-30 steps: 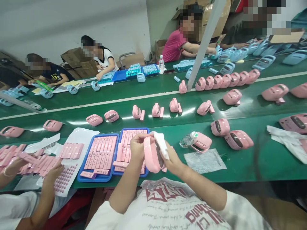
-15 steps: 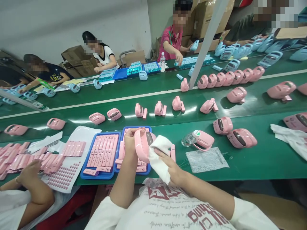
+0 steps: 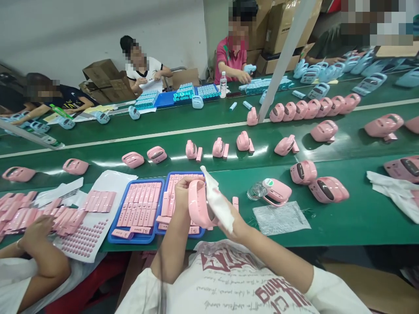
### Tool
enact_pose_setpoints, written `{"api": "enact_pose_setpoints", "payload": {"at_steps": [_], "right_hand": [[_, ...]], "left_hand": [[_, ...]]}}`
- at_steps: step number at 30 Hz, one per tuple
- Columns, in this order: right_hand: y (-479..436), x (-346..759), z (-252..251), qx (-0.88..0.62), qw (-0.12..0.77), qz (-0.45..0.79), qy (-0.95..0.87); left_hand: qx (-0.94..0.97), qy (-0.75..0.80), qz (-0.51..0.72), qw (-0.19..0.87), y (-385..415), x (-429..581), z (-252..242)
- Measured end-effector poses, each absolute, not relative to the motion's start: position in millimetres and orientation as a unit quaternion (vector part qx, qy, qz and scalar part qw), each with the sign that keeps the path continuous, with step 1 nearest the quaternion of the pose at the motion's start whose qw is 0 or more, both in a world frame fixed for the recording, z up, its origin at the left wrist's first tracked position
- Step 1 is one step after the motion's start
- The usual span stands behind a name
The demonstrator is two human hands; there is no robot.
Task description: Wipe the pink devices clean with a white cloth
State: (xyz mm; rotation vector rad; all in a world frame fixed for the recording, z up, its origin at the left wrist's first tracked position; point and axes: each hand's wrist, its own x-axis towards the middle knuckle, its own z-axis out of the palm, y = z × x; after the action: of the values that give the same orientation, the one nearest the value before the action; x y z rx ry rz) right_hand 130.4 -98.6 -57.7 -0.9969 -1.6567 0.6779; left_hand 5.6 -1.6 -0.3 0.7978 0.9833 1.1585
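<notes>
In the middle of the view, my left hand (image 3: 183, 188) grips a pink plastic housing (image 3: 197, 205) by its upper left side, fingers closed round it. My right hand (image 3: 231, 224) holds a white cloth (image 3: 218, 201) against the housing's right side; the cloth covers part of its dark panel and some of my fingers. Behind my left forearm lies a blue tray (image 3: 170, 178) of pink strips, with another blue tray (image 3: 113, 233) to its left.
A clear bottle (image 3: 257, 190), a pink housing (image 3: 279, 192) and a bubble-wrap sheet (image 3: 281, 218) lie right of my hands. Pink housings line the green belt (image 3: 209, 168) ahead. A neighbour's hand (image 3: 39, 231) is at the left; several people sit opposite.
The housing has turned and shifted slightly right in my left hand. The cloth now stands more upright along its side, and my right hand is slightly lower. Across the belt, a person has raised a white sheet.
</notes>
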Motion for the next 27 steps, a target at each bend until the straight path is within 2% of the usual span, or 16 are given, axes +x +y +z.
{"api": "enact_pose_setpoints", "payload": {"at_steps": [3,8,11,14,17,22,27], "right_hand": [[-91,132,-54,-0.449,0.528,0.265,-0.67],[-101,131,-61,-0.389,0.52,0.256,-0.716],[-94,134,-61,-0.404,0.57,0.402,-0.591],[-84,134,-48,-0.333,0.577,0.604,-0.437],[-82,128,-34,-0.276,0.595,0.689,-0.308],[-85,121,-30,-0.293,0.65,0.692,-0.116],[-76,132,-29,-0.299,0.696,0.65,-0.062]], "left_hand": [[0.38,0.439,0.501,0.642,-2,9,1],[0.357,0.424,0.497,0.668,3,4,2],[0.374,0.374,0.461,0.713,-2,3,10],[0.418,0.309,0.438,0.734,-8,9,26],[0.47,0.299,0.379,0.739,-4,19,40],[0.474,0.368,0.329,0.73,18,23,35],[0.436,0.417,0.444,0.663,1,8,5]]}}
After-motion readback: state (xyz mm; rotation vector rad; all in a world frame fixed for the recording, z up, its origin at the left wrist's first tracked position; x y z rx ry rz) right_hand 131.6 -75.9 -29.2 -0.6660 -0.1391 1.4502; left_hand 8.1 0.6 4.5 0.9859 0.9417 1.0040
